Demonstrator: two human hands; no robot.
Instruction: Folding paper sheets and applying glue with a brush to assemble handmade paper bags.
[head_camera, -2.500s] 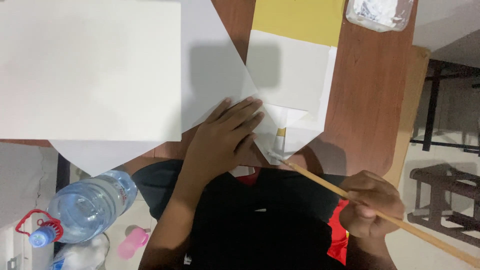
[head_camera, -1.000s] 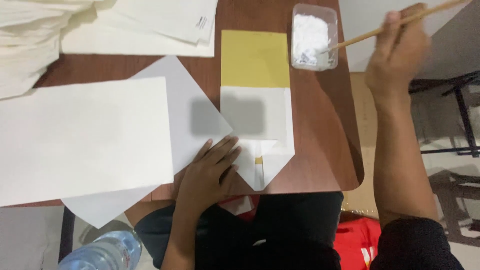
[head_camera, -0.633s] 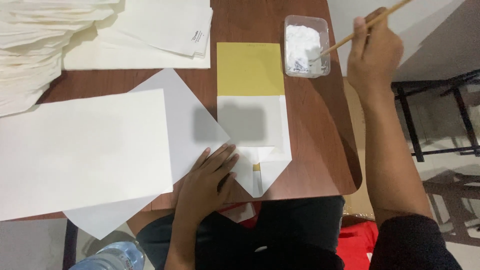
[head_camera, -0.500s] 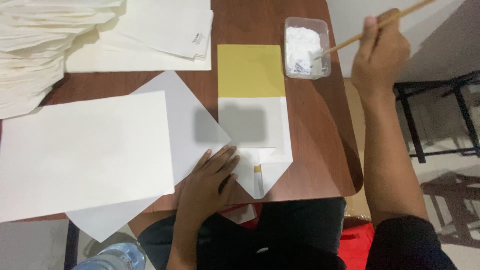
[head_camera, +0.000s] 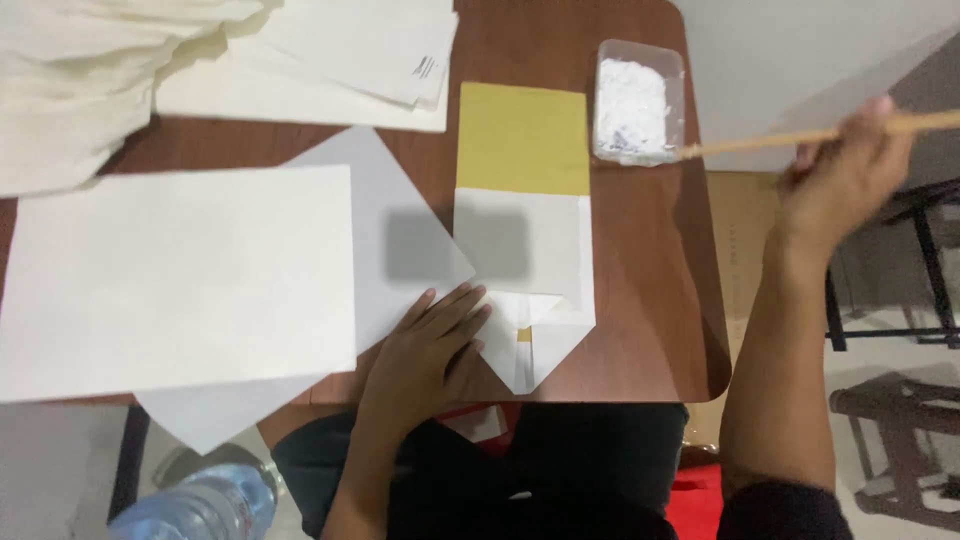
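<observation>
My left hand (head_camera: 428, 350) lies flat on the near edge of the table, pressing down the white folded paper (head_camera: 530, 300) whose lower end comes to a point. A yellow sheet (head_camera: 522, 138) shows above that white fold. My right hand (head_camera: 840, 175) is raised at the right, gripping a thin wooden stick (head_camera: 800, 138). The stick's tip reaches the right rim of a clear plastic tub (head_camera: 640, 100) of white paste at the table's far right.
A large white sheet (head_camera: 170, 270) covers the left of the brown table (head_camera: 650, 300), over a tilted white sheet (head_camera: 400, 220). Stacks of paper (head_camera: 330, 50) lie at the back. A water bottle (head_camera: 200, 505) sits below left. Dark furniture frames (head_camera: 900, 420) stand at right.
My right hand carried the stick from near my lap up to the paste tub, then drew it back to the tub's right rim. My left hand stayed pressed on the folded paper.
</observation>
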